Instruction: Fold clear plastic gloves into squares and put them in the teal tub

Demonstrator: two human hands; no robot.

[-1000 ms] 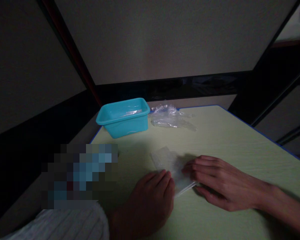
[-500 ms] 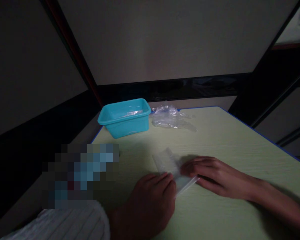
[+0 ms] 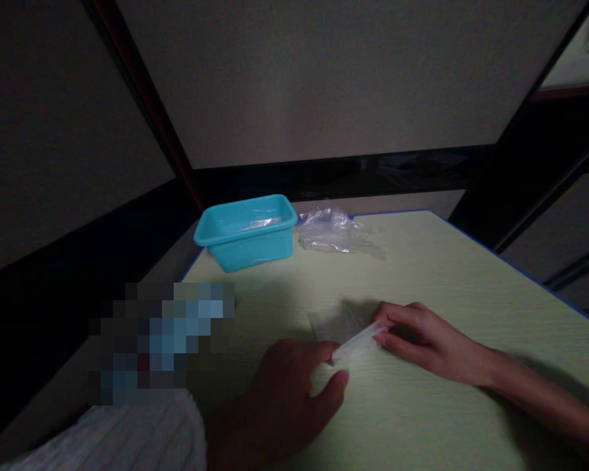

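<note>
Dim panelling (image 3: 319, 85) backs the pale counter (image 3: 432, 268), and here's the right grip (image 3: 422, 337), thumb and fingertips pinching the folded edge of a clear plastic sheet (image 3: 357, 343)! Across from it, the left grip (image 3: 289, 392) has thumb and forefinger parted, forefinger at the fold's other end; the sheet spans the two, a thin flap lying just beyond. Neat work here wants light, even tension and a straight crease. Farther out, past both grips, sits crumpled clear plastic (image 3: 326, 239), with a turquoise tub (image 3: 255, 252) just left.
</note>
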